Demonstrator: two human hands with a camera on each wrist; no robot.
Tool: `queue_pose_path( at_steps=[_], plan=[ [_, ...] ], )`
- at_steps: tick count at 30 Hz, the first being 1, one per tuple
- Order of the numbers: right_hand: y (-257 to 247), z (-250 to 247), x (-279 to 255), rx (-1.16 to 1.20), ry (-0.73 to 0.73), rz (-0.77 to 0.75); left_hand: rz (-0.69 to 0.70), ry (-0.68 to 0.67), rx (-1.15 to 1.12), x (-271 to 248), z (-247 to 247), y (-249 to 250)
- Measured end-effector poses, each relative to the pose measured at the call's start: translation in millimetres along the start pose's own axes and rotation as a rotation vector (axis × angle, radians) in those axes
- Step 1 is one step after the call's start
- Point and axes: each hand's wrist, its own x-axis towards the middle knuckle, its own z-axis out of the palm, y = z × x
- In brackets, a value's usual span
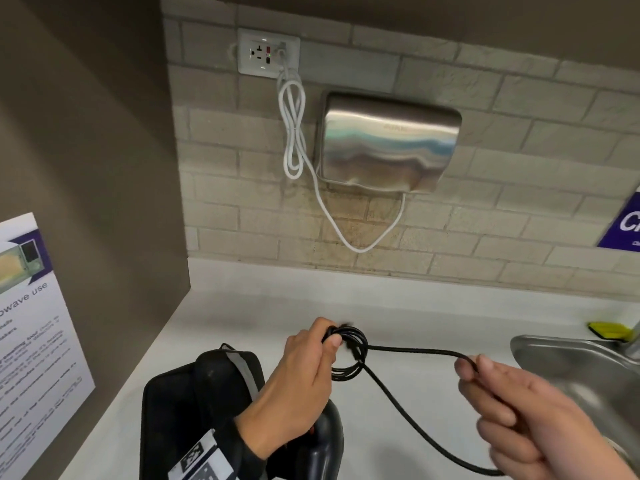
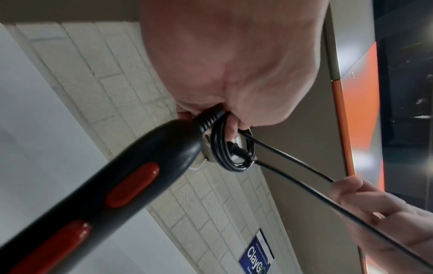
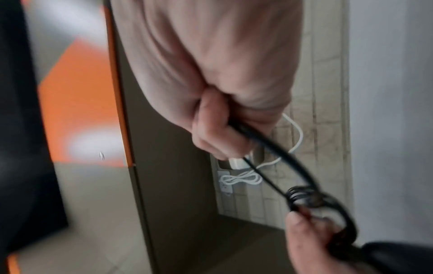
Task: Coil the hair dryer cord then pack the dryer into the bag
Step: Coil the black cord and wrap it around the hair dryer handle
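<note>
1. The head view alone shows the setting: the left hand (image 1: 304, 372) grips a small coil of black cord (image 1: 346, 355) above the white bench (image 1: 242, 306), fingers curled round the loops. The black bag (image 1: 180, 410) lies on the bench just below that hand's wrist.
2. Only the left wrist view shows the hair dryer (image 2: 98, 194) clearly: a black handle with two red switches, hanging from the left hand by the cord's ribbed collar.
3. The right hand (image 1: 519, 410) pinches a loose bend of cord between thumb and fingers; two strands run from it back to the coil.
4. The right wrist view is blurred but shows that pinch from behind.
5. Beyond both hands, one steel wall dryer (image 1: 388, 140); right of the right hand, one sink (image 1: 571, 362).
</note>
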Motion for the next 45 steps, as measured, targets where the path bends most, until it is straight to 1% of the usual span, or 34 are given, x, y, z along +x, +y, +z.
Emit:
queue_pose_path(
  at_steps=[2,4,10,14,16,17,20,21,23,24,26,27,30,31,33,35,36,40,42,45],
  plan=[
    [-7.4,0.7,-6.1,0.019,-0.02,0.023,0.006,-0.012,0.023,0.4,2.6,0.8],
    [-9.5,2.0,-7.5,-0.027,0.004,-0.003,0.005,-0.011,0.035,2.1,3.3,1.2],
    [0.6,2.3,-1.5,-0.282,0.072,-0.085,-0.008,-0.007,0.062,3.8,-1.2,-3.6],
    [8.6,13.8,3.0,-0.782,0.191,-0.257,-0.016,-0.015,0.071,2.8,-2.9,-3.7],
    [16.2,21.3,10.4,-0.992,0.23,-0.308,-0.018,-0.029,0.077,2.1,-0.4,0.2],
    [21.6,22.1,16.4,-1.1,0.224,-0.334,-0.016,-0.038,0.079,1.8,1.6,3.0],
    [41.1,24.4,36.3,-1.445,0.126,-0.394,-0.014,-0.056,0.086,0.7,6.2,10.1],
    [47.0,27.3,40.5,-1.563,0.129,-0.411,-0.021,-0.053,0.079,0.3,6.1,11.6],
    [55.2,30.1,48.5,-1.809,0.15,-0.504,-0.04,-0.04,0.053,-0.2,3.8,12.9],
    [55.9,32.0,49.9,-1.858,0.132,-0.535,-0.048,-0.033,0.035,-0.4,2.1,13.3],
    [53.2,32.4,52.6,-1.87,0.077,-0.599,-0.04,-0.034,0.019,-0.6,-1.0,12.6],
    [50.6,31.4,54.7,-1.836,0.042,-0.612,-0.024,-0.042,0.028,-0.9,-2.4,11.6],
    [37.5,25.2,56.8,-1.69,-0.046,-0.683,0.016,-0.066,0.06,-2.9,-6.2,9.4],
    [32.7,25.6,57.5,-1.642,-0.065,-0.724,0.021,-0.075,0.067,-4.4,-7.0,10.2],
    [23.8,30.4,58.1,-1.533,-0.085,-0.758,0.038,-0.097,0.068,-7.8,-7.7,13.2],
    [20.2,31.2,61.7,-1.416,-0.072,-0.781,0.053,-0.115,0.047,-11.0,-7.2,16.3],
    [20.0,31.1,63.5,-1.368,-0.062,-0.768,0.062,-0.123,0.03,-11.8,-6.6,17.4],
    [29.2,25.6,73.4,-1.095,-0.021,-0.639,0.065,-0.154,-0.021,-10.8,-4.6,20.9],
    [38.5,23.3,78.7,-0.934,0.032,-0.606,0.068,-0.127,-0.029,-9.5,-3.3,19.2],
    [54.0,21.9,86.7,-0.722,0.13,-0.604,0.086,-0.064,-0.023,-9.2,-1.3,15.0]
  ],
)
